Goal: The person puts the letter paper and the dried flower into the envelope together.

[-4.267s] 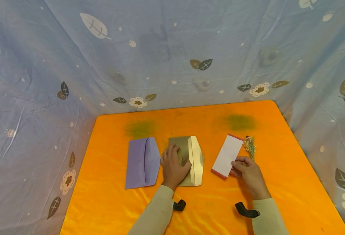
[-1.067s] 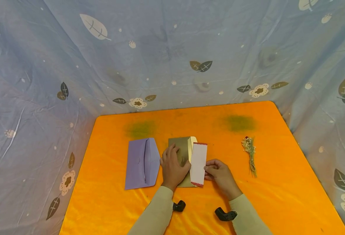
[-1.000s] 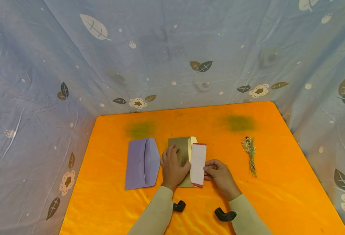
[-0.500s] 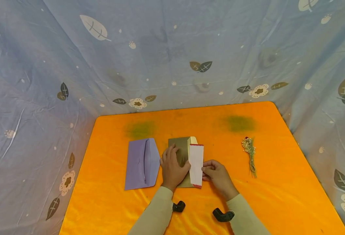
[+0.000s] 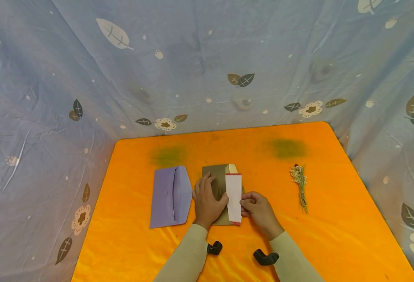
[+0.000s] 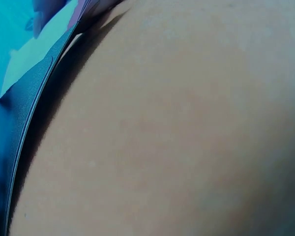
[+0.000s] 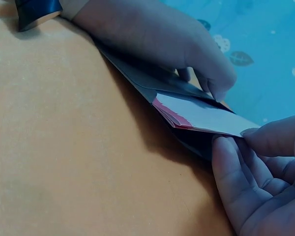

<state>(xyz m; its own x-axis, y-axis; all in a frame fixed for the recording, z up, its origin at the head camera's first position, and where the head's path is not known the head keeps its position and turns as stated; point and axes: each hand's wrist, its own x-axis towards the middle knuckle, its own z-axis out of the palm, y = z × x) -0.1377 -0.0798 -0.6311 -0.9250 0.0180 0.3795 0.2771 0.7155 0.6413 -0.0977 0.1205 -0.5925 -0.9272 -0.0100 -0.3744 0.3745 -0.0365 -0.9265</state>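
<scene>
A gold envelope (image 5: pixel 213 170) lies in the middle of the table, its flap unfolded to the right. My left hand (image 5: pixel 206 199) rests on it with fingers spread, the thumb near the mouth. Between right thumb and fingers, my right hand (image 5: pixel 261 213) pinches the right edge of a folded white card (image 5: pixel 234 197) with red scalloped ends. In the right wrist view, the card (image 7: pixel 201 115) lies in several layers, its far side under the lip of the envelope (image 7: pixel 142 81). Mostly a blurred hand surface (image 6: pixel 162 123) fills the left wrist view.
A purple envelope (image 5: pixel 162 196) with its flap unfolded lies left of the gold one. To the right is a small tied bunch of dried flowers (image 5: pixel 301 188). An orange cloth (image 5: pixel 228 145) covers the table, and a patterned blue curtain (image 5: pixel 193 58) hangs around it.
My right hand has brought the card from beside the dried flowers to the gold envelope, then slid it slowly left at the mouth. The left hand has stayed in place.
</scene>
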